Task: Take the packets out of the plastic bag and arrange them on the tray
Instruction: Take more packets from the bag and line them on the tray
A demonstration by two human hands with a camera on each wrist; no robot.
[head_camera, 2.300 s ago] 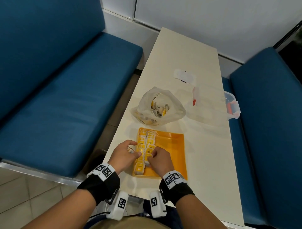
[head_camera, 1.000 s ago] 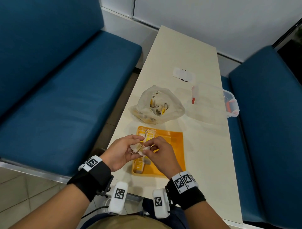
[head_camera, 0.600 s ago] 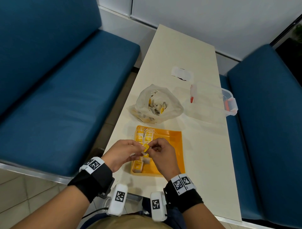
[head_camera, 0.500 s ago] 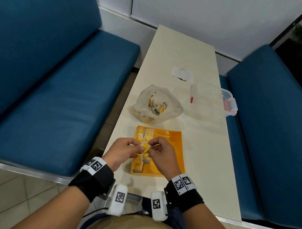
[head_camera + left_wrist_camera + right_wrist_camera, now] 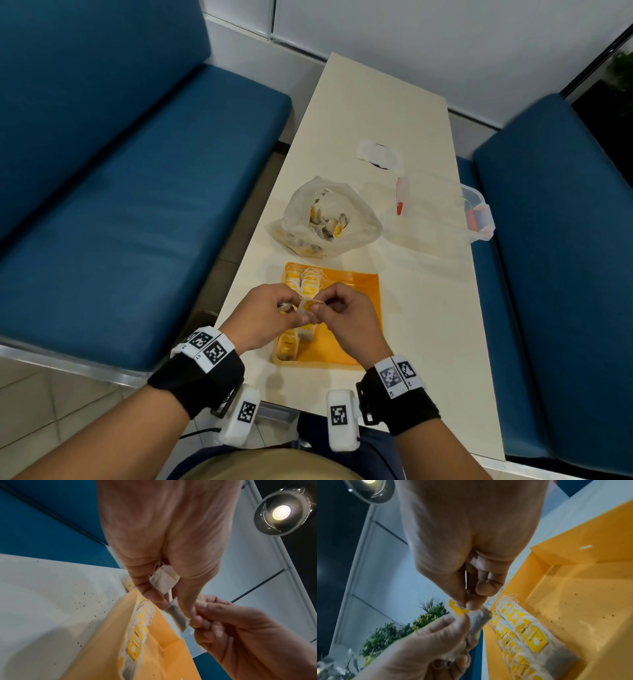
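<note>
While both hands hover above the orange tray (image 5: 346,346), the left hand (image 5: 263,318) pinches a tea bag (image 5: 178,615) and the right hand (image 5: 346,318) nips its yellow tag (image 5: 458,609), probably to tidy the string before laying it beside the rows of tea bags (image 5: 305,284); the plastic bag (image 5: 325,219) waits just beyond.

- Table (image 5: 428,308): cream, long and narrow.
- Clear box (image 5: 445,219): on the table's right edge, red clips.
- White paper (image 5: 378,157): on the table beyond the box.
- Blue benches (image 5: 137,192): both sides of the table.
</note>
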